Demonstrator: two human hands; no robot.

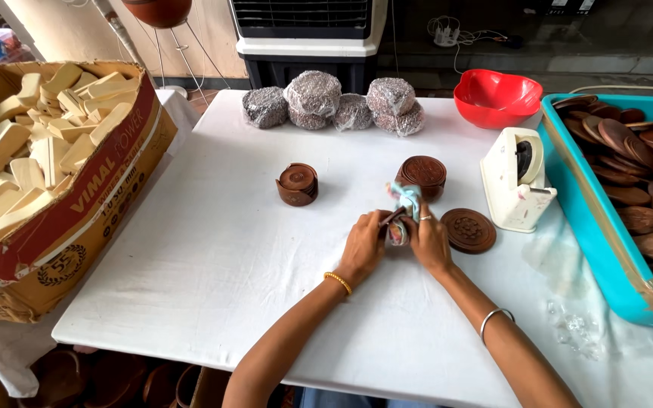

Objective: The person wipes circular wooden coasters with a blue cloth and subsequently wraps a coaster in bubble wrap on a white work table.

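Left hand (pixel 362 245) and right hand (pixel 428 240) both pinched on a small brown disc (pixel 397 230) wrapped in a pale blue cloth (pixel 406 198), mid-table, nearer the front edge. Disc apparently held on edge, long axis running away toward the far edge, cloth tail pointing up and back; exact tilt hard to tell. Best done with steady thumb pressure, cloth kept taut. Just behind: carved round box (pixel 422 176). Right: flat carved lid (pixel 468 230), cream tape dispenser (pixel 514 178). Left: open holder (pixel 298 183). White table (pixel 190 249).
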